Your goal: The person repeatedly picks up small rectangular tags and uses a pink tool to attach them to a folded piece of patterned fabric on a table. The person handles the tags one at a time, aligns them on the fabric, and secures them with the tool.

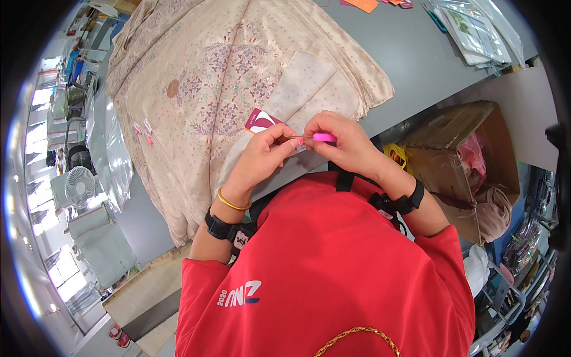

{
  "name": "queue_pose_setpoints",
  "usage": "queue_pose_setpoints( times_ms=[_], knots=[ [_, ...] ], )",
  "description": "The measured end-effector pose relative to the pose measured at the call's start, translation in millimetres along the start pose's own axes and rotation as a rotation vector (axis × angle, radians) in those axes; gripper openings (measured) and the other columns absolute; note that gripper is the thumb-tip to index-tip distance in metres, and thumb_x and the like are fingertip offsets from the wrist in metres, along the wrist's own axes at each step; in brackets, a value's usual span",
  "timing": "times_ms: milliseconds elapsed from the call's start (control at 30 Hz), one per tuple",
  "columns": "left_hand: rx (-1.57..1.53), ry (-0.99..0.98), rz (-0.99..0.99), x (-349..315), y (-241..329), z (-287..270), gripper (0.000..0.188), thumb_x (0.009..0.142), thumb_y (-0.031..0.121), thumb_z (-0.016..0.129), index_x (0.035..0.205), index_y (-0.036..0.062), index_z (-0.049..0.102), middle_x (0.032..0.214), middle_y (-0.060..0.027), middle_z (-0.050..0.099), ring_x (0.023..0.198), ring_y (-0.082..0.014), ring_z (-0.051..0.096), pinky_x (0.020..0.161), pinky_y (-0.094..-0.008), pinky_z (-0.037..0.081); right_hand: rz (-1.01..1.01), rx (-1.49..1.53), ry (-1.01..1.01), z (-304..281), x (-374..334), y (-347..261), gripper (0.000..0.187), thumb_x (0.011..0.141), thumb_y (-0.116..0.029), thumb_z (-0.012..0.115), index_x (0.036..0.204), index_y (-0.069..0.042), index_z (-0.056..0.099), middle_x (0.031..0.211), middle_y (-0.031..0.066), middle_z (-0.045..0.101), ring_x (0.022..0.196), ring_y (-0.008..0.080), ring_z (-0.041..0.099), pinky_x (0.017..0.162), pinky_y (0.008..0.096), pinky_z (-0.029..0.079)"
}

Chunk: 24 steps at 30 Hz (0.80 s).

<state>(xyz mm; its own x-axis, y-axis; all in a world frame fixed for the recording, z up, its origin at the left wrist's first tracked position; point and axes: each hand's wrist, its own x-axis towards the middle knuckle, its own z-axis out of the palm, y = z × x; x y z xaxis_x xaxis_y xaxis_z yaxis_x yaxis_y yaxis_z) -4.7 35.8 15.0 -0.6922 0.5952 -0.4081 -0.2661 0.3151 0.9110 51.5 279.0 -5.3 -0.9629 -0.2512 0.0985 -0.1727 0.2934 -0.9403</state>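
Observation:
My right hand (351, 146) is closed around a small tool with a bright pink handle (325, 137), and a thin shaft runs from it toward my left hand. With thumb and forefinger pinched at the shaft's end, my left hand (264, 154) grips something too small to make out. Just beyond the left fingers, a maroon, white and orange card tag (262, 121) lies on the cloth. Both hands meet over the near edge of a beige patterned fabric (238, 77) with floral embroidery, spread in folded layers. Its pale, plainer corner (303, 74) is turned over on top.
Beneath the fabric is a grey table (416, 65). Plastic-wrapped packets (473, 30) lie at its far right, and orange cards (363, 5) at the back. To my right stands an open cardboard box (440, 157) with cloth in it. A white fan (80, 185) is at the left.

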Motion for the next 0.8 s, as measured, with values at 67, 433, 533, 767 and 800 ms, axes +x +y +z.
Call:
queue_pose_setpoints(
  times_ms=[67,433,533,767,800],
  knots=[
    [-0.002,0.004,-0.003,1,-1,1,0.012,0.109,0.018,0.070,0.112,0.0063,0.071,0.093,0.0050,0.070,0.069,-0.0009,0.055,0.059,-0.0205,0.043,0.003,0.035,0.009,2,1,2,0.017,0.094,-0.009,0.071,0.111,-0.008,0.070,0.101,0.0092,0.071,0.094,0.0280,0.070,0.083,0.0392,0.056],
    [-0.024,0.034,0.020,6,-6,9,0.010,0.110,0.015,0.071,0.112,0.0052,0.071,0.091,0.0062,0.065,0.069,0.0006,0.051,0.060,-0.0200,0.041,0.115,0.197,0.032,6,1,13,0.014,0.094,-0.010,0.072,0.107,-0.007,0.069,0.095,0.0091,0.069,0.086,0.0250,0.067,0.077,0.0372,0.054],
    [-0.021,0.064,0.013,6,-7,10,0.011,0.109,0.016,0.072,0.111,0.0055,0.071,0.088,0.0069,0.064,0.068,0.0007,0.050,0.059,-0.0201,0.040,0.112,0.246,0.045,7,1,16,0.014,0.094,-0.009,0.072,0.107,-0.006,0.069,0.094,0.0086,0.068,0.085,0.0236,0.067,0.076,0.0362,0.053],
    [-0.074,0.132,0.006,8,-9,15,0.013,0.109,0.019,0.074,0.110,0.0058,0.072,0.086,0.0070,0.064,0.066,0.0007,0.049,0.057,-0.0193,0.039,0.064,0.179,0.106,11,3,17,0.013,0.094,-0.008,0.073,0.106,-0.006,0.068,0.092,0.0080,0.066,0.082,0.0228,0.064,0.076,0.0360,0.053],
    [-0.075,0.160,0.001,8,-9,16,0.013,0.109,0.019,0.074,0.110,0.0059,0.072,0.086,0.0069,0.064,0.065,0.0007,0.049,0.056,-0.0192,0.039,0.030,0.141,0.122,12,3,17,0.014,0.094,-0.008,0.074,0.106,-0.006,0.068,0.092,0.0079,0.066,0.082,0.0227,0.064,0.076,0.0362,0.053]
  ],
)
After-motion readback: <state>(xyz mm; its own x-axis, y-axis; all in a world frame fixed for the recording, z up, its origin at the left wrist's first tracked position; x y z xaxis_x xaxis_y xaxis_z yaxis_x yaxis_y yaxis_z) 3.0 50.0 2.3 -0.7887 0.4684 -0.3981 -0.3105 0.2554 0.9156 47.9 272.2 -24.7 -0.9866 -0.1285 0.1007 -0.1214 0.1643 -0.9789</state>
